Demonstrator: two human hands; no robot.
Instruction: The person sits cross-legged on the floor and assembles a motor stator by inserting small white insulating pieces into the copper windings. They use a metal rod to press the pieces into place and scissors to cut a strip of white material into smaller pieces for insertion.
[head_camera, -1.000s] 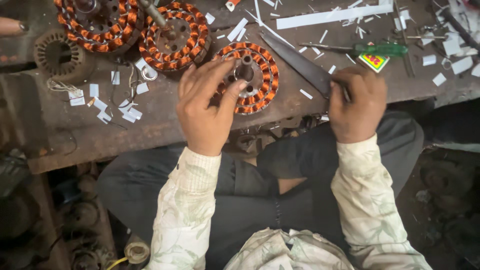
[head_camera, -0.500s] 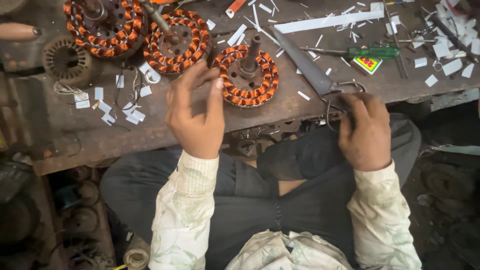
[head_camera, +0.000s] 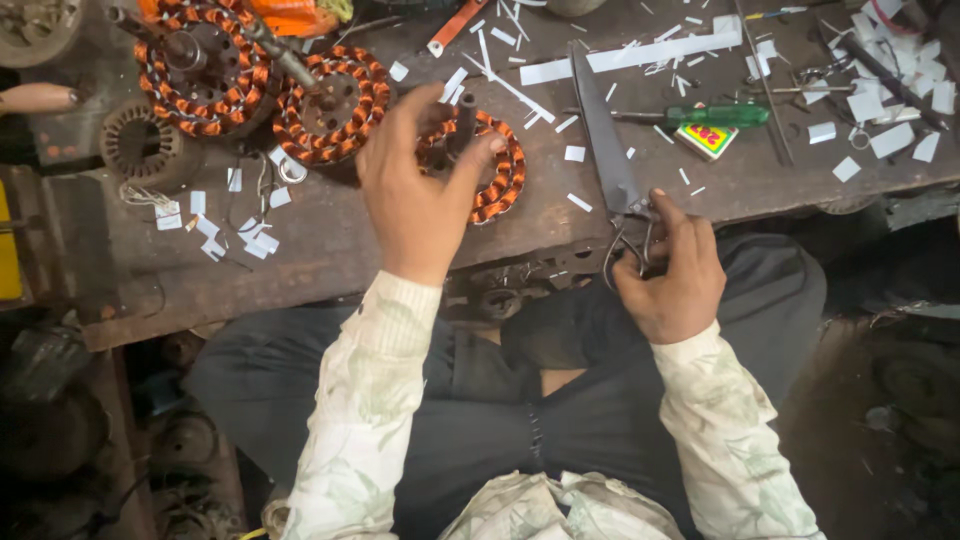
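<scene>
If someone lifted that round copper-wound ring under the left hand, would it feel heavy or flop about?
The copper-wound ring would probably feel heavy for its size: thick wire coils pack a metal core. It looks rigid, not floppy. Lying flat on the workbench, it seems unlikely to roll; the left hand rests on it.
</scene>
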